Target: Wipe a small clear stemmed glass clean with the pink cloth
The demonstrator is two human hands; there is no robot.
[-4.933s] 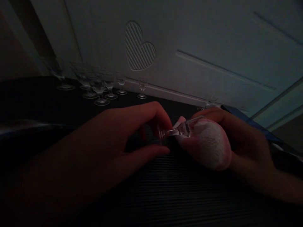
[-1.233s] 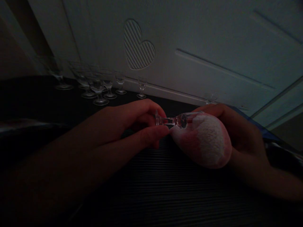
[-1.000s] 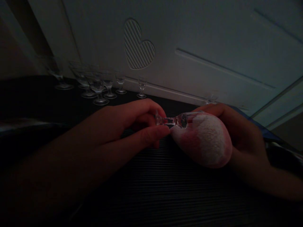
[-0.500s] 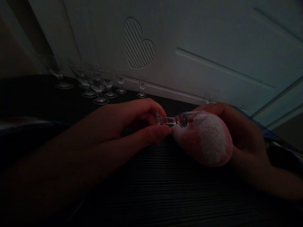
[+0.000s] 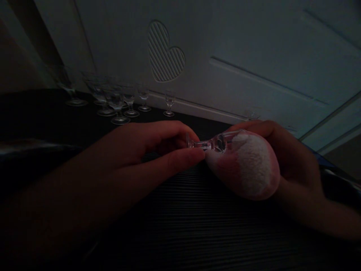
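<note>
A small clear stemmed glass [image 5: 218, 143] lies on its side in the air between my hands. My left hand [image 5: 158, 150] is closed on its foot and stem, thumb in front and fingers behind. Against the bowl end my right hand [image 5: 299, 169] presses a fuzzy pink and white cloth [image 5: 251, 167], bunched into a rounded shape. The cloth covers most of the bowl, and several of my right fingers are hidden behind it.
Several stemmed glasses [image 5: 120, 119] stand upright at the back left of the dark ribbed table [image 5: 197, 226]. One small glass [image 5: 169, 112] stands apart near the white panel [image 5: 225, 30] with a heart relief. Another glass [image 5: 253, 114] shows faintly behind my right hand. The light is dim.
The cloth and my right hand have shifted slightly right along the glass, turning a little. My left hand keeps its hold on the stem and has barely moved.
</note>
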